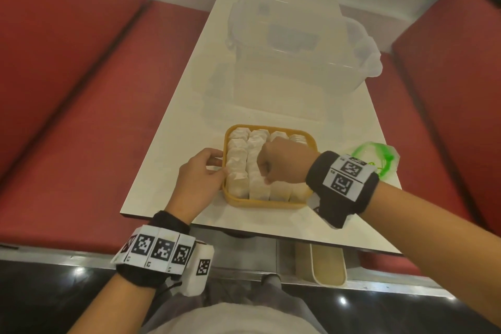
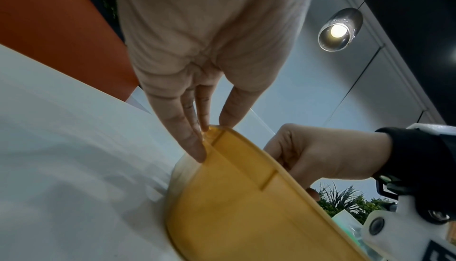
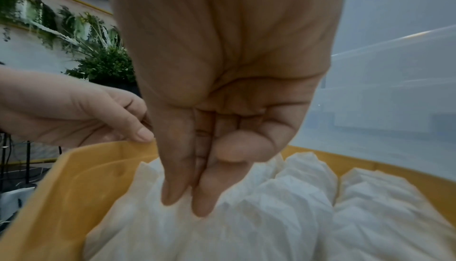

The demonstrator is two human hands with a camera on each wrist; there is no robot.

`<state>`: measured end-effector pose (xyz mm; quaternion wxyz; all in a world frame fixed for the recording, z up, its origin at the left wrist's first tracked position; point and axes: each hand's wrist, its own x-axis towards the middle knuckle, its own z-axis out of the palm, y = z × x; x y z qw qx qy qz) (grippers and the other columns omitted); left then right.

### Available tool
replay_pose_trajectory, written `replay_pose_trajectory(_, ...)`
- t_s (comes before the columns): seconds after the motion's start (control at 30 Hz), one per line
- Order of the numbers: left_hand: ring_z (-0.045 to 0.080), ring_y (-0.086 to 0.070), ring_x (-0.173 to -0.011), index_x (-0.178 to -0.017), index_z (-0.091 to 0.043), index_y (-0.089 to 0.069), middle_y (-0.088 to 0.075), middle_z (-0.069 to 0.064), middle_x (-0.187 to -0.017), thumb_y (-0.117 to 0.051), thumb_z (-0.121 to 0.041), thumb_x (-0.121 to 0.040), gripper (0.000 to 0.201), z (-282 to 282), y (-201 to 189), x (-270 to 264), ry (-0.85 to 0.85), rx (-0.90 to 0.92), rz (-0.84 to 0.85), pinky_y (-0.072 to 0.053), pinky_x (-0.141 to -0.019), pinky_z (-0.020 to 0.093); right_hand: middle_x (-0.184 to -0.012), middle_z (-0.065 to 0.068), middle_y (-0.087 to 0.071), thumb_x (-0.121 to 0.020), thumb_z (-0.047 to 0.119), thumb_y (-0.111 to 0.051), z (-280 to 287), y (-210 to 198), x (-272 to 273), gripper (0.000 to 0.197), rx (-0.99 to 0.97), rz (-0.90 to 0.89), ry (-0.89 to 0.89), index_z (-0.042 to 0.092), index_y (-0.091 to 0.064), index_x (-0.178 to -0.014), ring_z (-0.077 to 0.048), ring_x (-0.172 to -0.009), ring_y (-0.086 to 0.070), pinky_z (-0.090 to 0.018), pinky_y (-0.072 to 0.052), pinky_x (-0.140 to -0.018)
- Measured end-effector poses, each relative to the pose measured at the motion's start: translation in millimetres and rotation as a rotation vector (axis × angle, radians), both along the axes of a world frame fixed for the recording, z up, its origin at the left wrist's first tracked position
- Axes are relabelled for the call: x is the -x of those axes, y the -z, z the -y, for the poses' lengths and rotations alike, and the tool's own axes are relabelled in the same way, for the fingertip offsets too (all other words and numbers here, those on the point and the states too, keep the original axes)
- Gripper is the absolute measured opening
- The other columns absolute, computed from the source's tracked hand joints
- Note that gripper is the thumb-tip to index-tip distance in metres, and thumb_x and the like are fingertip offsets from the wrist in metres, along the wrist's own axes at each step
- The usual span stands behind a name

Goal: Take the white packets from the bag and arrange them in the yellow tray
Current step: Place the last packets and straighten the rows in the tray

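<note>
**Right hand over the packed rows, left hand steadying the rim**

Here the yellow tray (image 1: pixel 271 202) sits on the white table (image 1: pixel 173 127), near its close edge, and is almost full of white packets (image 1: pixel 238 186) standing on edge in rows that run away from the person. The right hand (image 1: pixel 282 164) hangs directly above the second row from the left. In the right wrist view its fingertips (image 3: pixel 202 202) point straight down onto the top of a packet, thumb folded against them; whether they pinch the paper or only press it I cannot tell.

The left hand (image 1: pixel 199 175) is outside the tray, on its left wall. Its fingers (image 2: pixel 195 146) lie fairly straight against the rim, thumb on top of the edge: a light brace, not a wrapped grip.

The relation that matters: the packet lies straight under the right fingers, its long edge in line with the row. Any seating move is likely a plain downward push, with the left hand already placed to stop the tray sliding sideways.

The green and clear bag (image 1: pixel 376 160) lies on the table to the right of the tray, behind the right wrist. A large clear plastic box (image 1: pixel 298 68) stands farther back.
</note>
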<state>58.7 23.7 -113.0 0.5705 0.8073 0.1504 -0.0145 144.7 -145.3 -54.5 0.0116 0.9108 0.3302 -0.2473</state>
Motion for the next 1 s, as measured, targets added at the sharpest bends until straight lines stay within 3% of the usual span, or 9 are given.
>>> replay_pose_trajectory(0.17,0.017,-0.068,-0.089,-0.113,-0.023,-0.061,-0.066,-0.006,-0.104,-0.064,-0.016,-0.087,0.027,1,-1,0,-0.003,-0.002,0.002,-0.056,-0.086,0.045,-0.086,0.000,-0.069,-0.084,0.021,-0.067,8,-7,-17,0.007,-0.138,0.035,0.113,0.015,-0.072,-0.084,-0.019,-0.080,-0.064,-0.028,-0.051,-0.068)
replay_pose_trajectory(0.27,0.018,-0.068,-0.089,-0.113,-0.022,-0.061,-0.066,-0.005,-0.103,-0.064,-0.016,-0.087,0.027,1,-2,0,-0.003,-0.004,0.008,-0.056,-0.086,0.045,-0.092,-0.001,-0.067,-0.088,0.014,-0.060,8,-7,-33,0.012,-0.237,0.153,0.200,0.015,-0.071,-0.094,-0.020,-0.084,-0.062,-0.030,-0.051,-0.076)
replay_pose_trajectory(0.37,0.018,-0.068,-0.089,-0.112,-0.023,-0.060,-0.065,-0.006,-0.103,-0.064,-0.016,-0.087,0.026,2,-2,0,0.004,-0.013,0.005,-0.056,-0.086,0.045,-0.095,0.001,-0.060,-0.087,0.021,-0.065,-1,-1,-38,0.016,-0.170,0.135,0.210,0.018,-0.068,-0.103,-0.019,-0.084,-0.058,-0.029,-0.049,-0.075)
replay_pose_trajectory(0.5,0.019,-0.068,-0.091,-0.112,-0.023,-0.061,-0.066,-0.006,-0.102,-0.065,-0.017,-0.087,0.026,1,-2,0,-0.004,-0.003,0.006,-0.056,-0.086,0.045,-0.092,-0.001,-0.061,-0.085,0.021,-0.068,-15,4,-36,0.013,-0.036,0.098,0.169,0.015,-0.069,-0.097,-0.021,-0.079,-0.058,-0.028,-0.045,-0.068)
replay_pose_trajectory(0.67,0.019,-0.068,-0.089,-0.115,-0.020,-0.061,-0.066,-0.004,-0.104,-0.064,-0.016,-0.087,0.028,1,-1,-1,-0.003,-0.005,0.003,-0.056,-0.086,0.045,-0.093,-0.003,-0.067,-0.084,0.018,-0.068,-19,-4,-42,0.011,-0.089,0.138,0.218,0.014,-0.071,-0.093,-0.023,-0.083,-0.064,-0.031,-0.051,-0.073)
replay_pose_trajectory(0.8,0.019,-0.067,-0.093,-0.115,-0.022,-0.060,-0.066,-0.004,-0.106,-0.063,-0.017,-0.088,0.028,1,0,0,0.002,-0.012,0.004,-0.056,-0.087,0.045,-0.092,-0.002,-0.067,-0.085,0.020,-0.068,-20,-1,-39,0.009,-0.053,0.145,0.173,0.015,-0.071,-0.092,-0.021,-0.078,-0.061,-0.029,-0.047,-0.068)
replay_pose_trajectory(1.0,0.020,-0.067,-0.092,-0.115,-0.021,-0.060,-0.066,-0.003,-0.105,-0.063,-0.017,-0.088,0.028,1,0,0,0.000,-0.018,0.012,-0.056,-0.087,0.044,-0.089,0.000,-0.070,-0.086,0.013,-0.060,-16,-7,-43,0.013,-0.153,0.110,0.204,0.016,-0.073,-0.085,-0.021,-0.080,-0.066,-0.033,-0.055,-0.075)
